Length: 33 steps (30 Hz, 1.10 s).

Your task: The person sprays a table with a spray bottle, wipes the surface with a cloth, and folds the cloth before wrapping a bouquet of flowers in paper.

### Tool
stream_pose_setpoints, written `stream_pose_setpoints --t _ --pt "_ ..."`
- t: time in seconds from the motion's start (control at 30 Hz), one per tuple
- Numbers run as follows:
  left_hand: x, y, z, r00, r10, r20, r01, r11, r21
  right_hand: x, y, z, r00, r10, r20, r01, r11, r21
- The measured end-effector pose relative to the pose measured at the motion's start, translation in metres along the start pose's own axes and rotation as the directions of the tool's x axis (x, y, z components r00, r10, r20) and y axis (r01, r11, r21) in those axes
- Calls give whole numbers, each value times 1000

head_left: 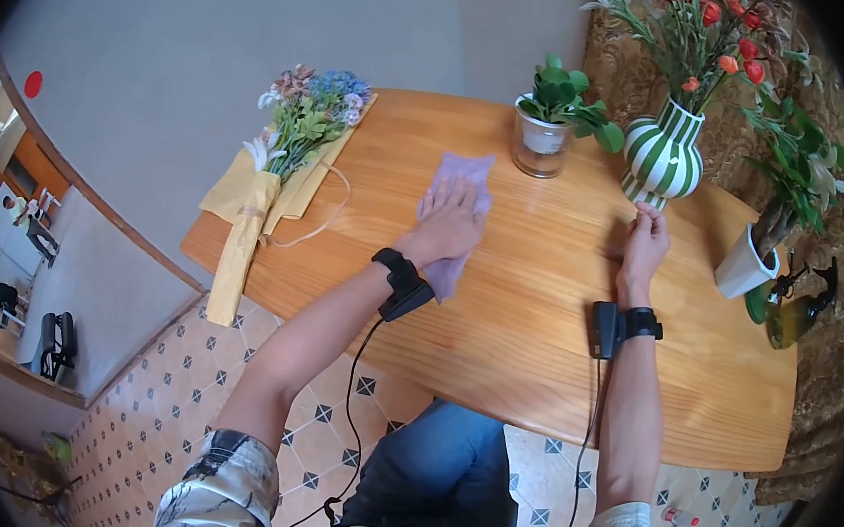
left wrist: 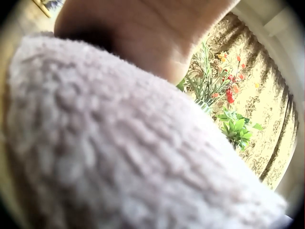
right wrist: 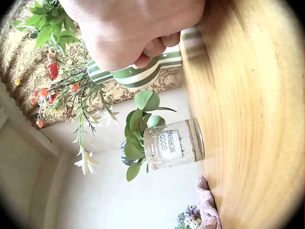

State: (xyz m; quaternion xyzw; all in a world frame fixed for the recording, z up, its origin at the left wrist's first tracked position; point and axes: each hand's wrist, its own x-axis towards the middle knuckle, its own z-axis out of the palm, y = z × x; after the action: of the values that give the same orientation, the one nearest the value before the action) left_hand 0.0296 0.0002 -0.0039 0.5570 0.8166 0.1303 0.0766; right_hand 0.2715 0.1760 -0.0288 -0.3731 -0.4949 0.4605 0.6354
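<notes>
A purple fuzzy cloth (head_left: 449,271) lies spread on the wooden table. My left hand (head_left: 448,228) rests on it palm down, fingers straight and pointing toward the far edge. Up close in the left wrist view, the cloth (left wrist: 119,143) fills the lower part beneath the heel of the hand. My right hand (head_left: 646,248) is at the right of the table with its fingers loosely curled, holding nothing. Just beyond its fingertips stands a green-and-white striped vase (head_left: 664,156) of red and orange flowers; the right wrist view shows the hand overlapping this vase (right wrist: 138,76).
A glass pot (head_left: 541,145) with a leafy plant stands at the far edge. A wrapped bouquet (head_left: 302,138) lies at the left, its paper overhanging the edge. On the right, a tilted white planter (head_left: 746,264) stands beside a yellowish spray bottle (head_left: 791,321). Curtains hang behind.
</notes>
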Motion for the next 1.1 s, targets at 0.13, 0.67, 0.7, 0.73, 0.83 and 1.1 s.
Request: stream_pose_setpoints --t 0.13,0.67,0.7,0.73,0.83,1.1 --pt "0 0 1 1000 -6 2 6 1000 2 -1 -3 1 1000 -5 -4 5 1000 -27" --pt "-1 -7 -5 980 181 82 -179 983 -32 -3 -7 1 1000 -14 3 14 1000 -18" --pt "-3 -3 -9 984 145 103 -143 989 -18 -4 -8 2 1000 -7 1 7 1000 -13" --pt "-3 -2 -10 984 145 102 -144 989 -18 -5 -9 2 1000 0 -1 0 1000 -7" --pt "-2 -4 -10 986 129 105 -129 992 -11 -6 -11 2 1000 -5 4 5 1000 19" --pt "-14 -26 -22 972 236 6 -233 962 -145 -5 -8 4 1000 -12 -12 12 1000 19"
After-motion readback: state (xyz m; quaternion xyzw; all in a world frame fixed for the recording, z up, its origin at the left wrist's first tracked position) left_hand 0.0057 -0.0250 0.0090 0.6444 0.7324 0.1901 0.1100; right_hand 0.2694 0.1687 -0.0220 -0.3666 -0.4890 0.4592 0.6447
